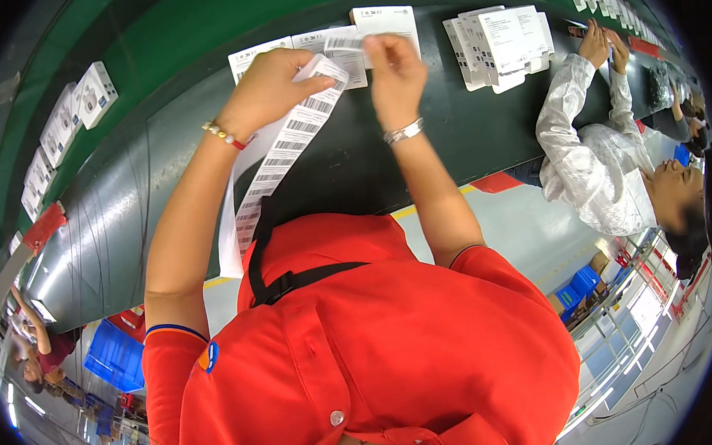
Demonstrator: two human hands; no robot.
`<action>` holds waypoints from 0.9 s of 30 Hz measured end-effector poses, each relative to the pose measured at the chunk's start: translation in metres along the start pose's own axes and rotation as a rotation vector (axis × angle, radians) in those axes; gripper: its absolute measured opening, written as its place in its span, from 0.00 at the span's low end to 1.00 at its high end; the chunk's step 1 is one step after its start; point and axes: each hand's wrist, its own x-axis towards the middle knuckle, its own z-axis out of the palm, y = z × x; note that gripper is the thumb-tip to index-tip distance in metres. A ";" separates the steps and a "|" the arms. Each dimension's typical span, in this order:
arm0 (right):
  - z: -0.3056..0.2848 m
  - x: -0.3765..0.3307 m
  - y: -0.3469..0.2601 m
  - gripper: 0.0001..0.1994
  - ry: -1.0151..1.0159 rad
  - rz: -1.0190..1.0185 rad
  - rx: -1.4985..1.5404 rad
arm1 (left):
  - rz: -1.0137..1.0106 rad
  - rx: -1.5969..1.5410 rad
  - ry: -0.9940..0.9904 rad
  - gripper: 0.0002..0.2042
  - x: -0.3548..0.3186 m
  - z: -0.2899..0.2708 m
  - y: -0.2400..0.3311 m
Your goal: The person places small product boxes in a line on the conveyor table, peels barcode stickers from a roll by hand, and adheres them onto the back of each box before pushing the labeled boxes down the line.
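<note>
A: Which step is in hand?

B: Labelling, it seems: a single label (343,43) is off the long label strip (286,145) and being brought to the white boxes (397,20) just beyond the fingers.

A: Where exactly is that label?

B: At the right hand's (398,77) fingertips, reaching leftward from them over the middle box (306,41). Whether it touches the box, one cannot tell.

A: And the next move?

B: It likely calls for lining the label up square, then pressing it flat from one end so it doesn't crease.

A: How are the right fingers set?

B: Nearly closed, thumb and forefinger pinching the label's right end. They are a little blurred.

A: The left?

B: The left hand (270,85) has its thumb stretched over the strip's upper end and its fingers behind, a narrow gap with the strip between. The rest of the strip trails from those fingers back toward the person's red shirt (378,319).

A: Anything else near?

B: To the right of the right fingers, a cluster of white boxes (512,42) stands on the dark desk (352,153), with a co-worker (605,158) beyond it.
</note>
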 end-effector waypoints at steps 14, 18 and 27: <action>-0.036 0.063 0.030 0.12 -0.109 -0.107 -0.548 | 0.199 0.507 -0.027 0.10 0.032 0.036 0.024; -0.031 0.060 0.037 0.12 -0.082 -0.224 -0.609 | 0.208 0.509 -0.017 0.10 0.038 0.045 0.021; -0.036 0.066 0.049 0.18 0.015 -0.243 -0.706 | 0.187 0.594 -0.059 0.07 0.051 0.045 0.023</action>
